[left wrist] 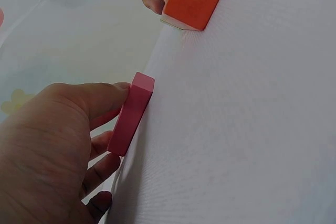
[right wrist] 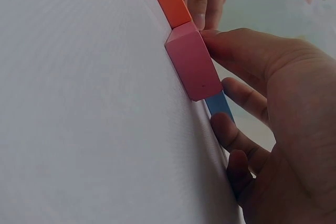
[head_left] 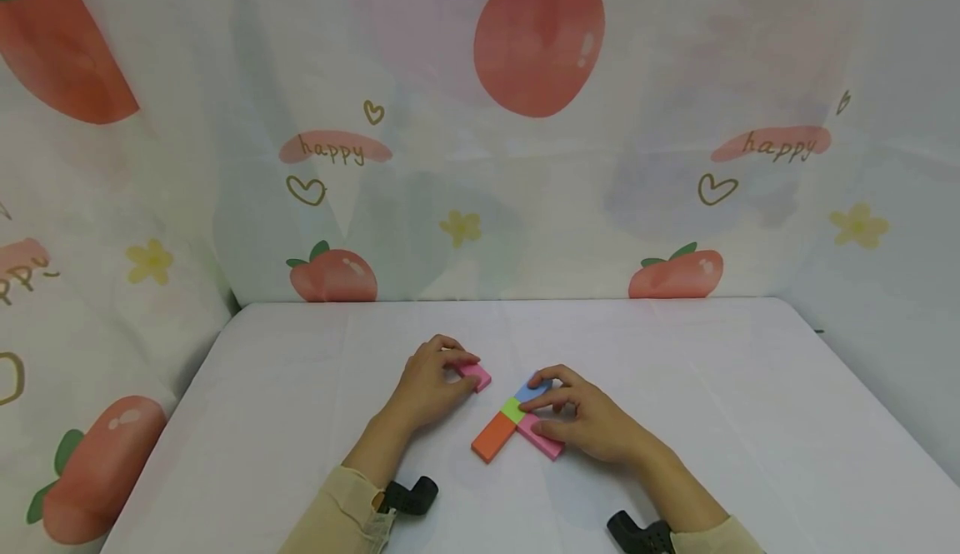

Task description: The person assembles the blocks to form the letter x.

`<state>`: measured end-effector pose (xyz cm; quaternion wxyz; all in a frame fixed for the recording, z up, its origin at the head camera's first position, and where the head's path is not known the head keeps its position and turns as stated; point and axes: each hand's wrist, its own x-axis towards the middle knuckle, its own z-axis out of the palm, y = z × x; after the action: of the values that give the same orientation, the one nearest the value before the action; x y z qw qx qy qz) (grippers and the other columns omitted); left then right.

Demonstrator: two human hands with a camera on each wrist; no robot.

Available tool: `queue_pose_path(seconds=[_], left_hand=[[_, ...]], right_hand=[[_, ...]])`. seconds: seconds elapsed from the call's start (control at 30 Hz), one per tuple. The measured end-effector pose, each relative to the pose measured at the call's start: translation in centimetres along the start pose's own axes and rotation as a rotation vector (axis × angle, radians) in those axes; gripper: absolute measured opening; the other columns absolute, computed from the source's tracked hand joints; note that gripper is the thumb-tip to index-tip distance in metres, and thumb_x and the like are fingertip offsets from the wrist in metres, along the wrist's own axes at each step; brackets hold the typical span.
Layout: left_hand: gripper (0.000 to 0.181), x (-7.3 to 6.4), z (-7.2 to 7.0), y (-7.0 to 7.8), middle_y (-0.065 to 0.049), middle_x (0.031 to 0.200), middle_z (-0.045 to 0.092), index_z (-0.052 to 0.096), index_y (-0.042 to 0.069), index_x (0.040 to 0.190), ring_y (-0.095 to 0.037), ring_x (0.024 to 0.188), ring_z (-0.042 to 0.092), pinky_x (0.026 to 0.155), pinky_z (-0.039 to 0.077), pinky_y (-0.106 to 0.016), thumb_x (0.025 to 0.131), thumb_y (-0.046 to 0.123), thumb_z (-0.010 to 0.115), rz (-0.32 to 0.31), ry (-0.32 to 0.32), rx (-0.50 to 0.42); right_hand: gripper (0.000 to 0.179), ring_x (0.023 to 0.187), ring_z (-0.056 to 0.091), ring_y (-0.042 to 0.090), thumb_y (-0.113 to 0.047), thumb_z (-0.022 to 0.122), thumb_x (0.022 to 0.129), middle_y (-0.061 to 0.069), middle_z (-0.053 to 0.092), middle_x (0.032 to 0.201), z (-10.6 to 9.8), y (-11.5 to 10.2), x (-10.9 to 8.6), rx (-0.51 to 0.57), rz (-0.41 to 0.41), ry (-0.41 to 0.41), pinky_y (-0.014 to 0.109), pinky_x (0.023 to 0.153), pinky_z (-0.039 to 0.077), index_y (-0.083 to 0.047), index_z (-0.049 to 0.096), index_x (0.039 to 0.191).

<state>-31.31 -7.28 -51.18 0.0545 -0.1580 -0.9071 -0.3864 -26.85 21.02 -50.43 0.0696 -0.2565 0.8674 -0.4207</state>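
My left hand (head_left: 429, 383) pinches a pink rectangular block (head_left: 477, 376) between thumb and fingers, left of the other blocks. In the left wrist view that pink block (left wrist: 131, 114) is seen along its side. My right hand (head_left: 588, 421) lies over a group of blocks: its thumb touches a second pink block (head_left: 549, 446), one fingertip is at a small green block (head_left: 512, 409), and another is at a blue block (head_left: 522, 391). An orange block (head_left: 492, 437) meets the green one. In the right wrist view the second pink block (right wrist: 194, 66) hides part of the blue block (right wrist: 218, 106).
The blocks lie on a white-covered table (head_left: 300, 354). A printed curtain (head_left: 420, 54) with fruit, hearts and flowers stands behind it and at its sides. Each wrist wears a black camera mount, one left (head_left: 411, 496) and one right (head_left: 637, 533).
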Motion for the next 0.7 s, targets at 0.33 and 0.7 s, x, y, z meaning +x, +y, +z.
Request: queue_pose_path(seconds=[0.33, 0.7], left_hand=[[0.025, -0.09, -0.09, 0.15, 0.002, 0.119, 0.061, 0.080, 0.021, 0.112, -0.022, 0.115, 0.057, 0.101, 0.045, -0.049, 0.088, 0.026, 0.082, 0.004, -0.006, -0.002], [0.023, 0.00, 0.18, 0.00, 0.005, 0.118, 0.061, 0.080, 0.025, 0.110, -0.018, 0.113, 0.058, 0.100, 0.045, -0.048, 0.087, 0.029, 0.083, 0.013, -0.025, 0.009]], right_hand=[[0.024, 0.122, 0.053, 0.016, -0.032, 0.079, 0.091, -0.009, 0.055, 0.138, -0.07, -0.09, -0.06, -0.002, 0.007, -0.002, 0.031, 0.096, 0.044, -0.037, 0.078, 0.115], [0.024, 0.123, 0.054, 0.018, -0.030, 0.079, 0.092, -0.007, 0.055, 0.138, -0.09, -0.11, -0.02, -0.005, -0.002, -0.001, 0.031, 0.097, 0.044, -0.034, 0.078, 0.116]])
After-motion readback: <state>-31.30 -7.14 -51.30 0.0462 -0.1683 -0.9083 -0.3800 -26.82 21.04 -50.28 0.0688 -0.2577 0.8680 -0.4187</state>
